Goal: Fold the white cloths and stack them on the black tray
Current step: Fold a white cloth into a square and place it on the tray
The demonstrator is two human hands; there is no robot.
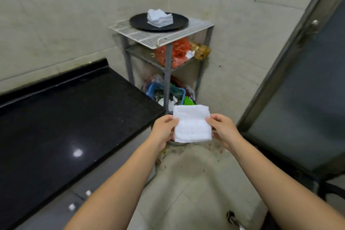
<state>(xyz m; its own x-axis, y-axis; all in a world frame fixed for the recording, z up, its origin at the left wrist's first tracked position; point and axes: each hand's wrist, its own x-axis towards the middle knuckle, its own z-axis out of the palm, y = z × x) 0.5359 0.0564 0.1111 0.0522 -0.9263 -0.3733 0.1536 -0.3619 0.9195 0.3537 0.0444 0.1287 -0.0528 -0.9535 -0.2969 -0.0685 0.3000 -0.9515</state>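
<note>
Tiled corner w/ metal rack (169,58): black tray (141,21) on its top shelf, cloth stack (159,18) near tray's centre. Left hand (164,129) & right hand (222,127) pinch folded white cloth (192,123) by its side edges, mid-air beside black worktop's (74,117) right corner.

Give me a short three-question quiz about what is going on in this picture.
1. True or false: the black tray sits on the dark counter.
2. What does the left hand share with the right hand?
3. The pile of cloths lies: A) on the floor, B) on the tray, C) on the counter.

Key
1. False; it is on the wire rack.
2. One folded white cloth, gripped at its side edges.
3. B.
</note>
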